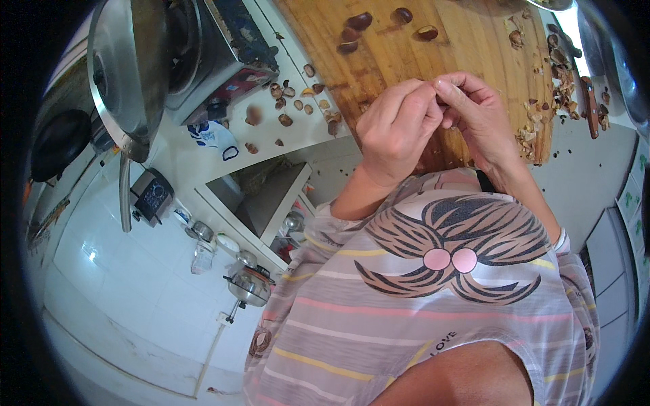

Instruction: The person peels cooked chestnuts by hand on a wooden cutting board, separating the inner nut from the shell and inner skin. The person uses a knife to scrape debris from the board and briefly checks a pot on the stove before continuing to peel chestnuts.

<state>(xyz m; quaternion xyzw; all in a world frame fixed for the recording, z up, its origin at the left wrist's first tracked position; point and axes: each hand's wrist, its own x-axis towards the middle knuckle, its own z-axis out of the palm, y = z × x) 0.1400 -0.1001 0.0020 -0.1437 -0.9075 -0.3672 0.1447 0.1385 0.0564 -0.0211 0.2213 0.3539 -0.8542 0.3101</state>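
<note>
My left hand (398, 119) and my right hand (475, 111) meet at the fingertips above the near part of a wooden board (401, 61). Their fingers are pinched around a small dark brown piece, apparently a chestnut (441, 104), which they mostly hide. Beyond my hands, several glossy brown chestnuts lie on the board: one dark chestnut (359, 21), another chestnut (402, 15) farther right, and a chestnut with a pale patch (427, 33). Shell scraps (530, 124) are scattered along the board's right side.
To the left, nut pieces and shells (285, 120) litter the white counter (203, 152), beside a patterned cloth (213, 139) and a gas stove (223, 81). A metal pan or lid (127, 76) stands nearer the left rim. A brown-handled knife (590, 107) lies off the board's right edge among more shells (561, 83).
</note>
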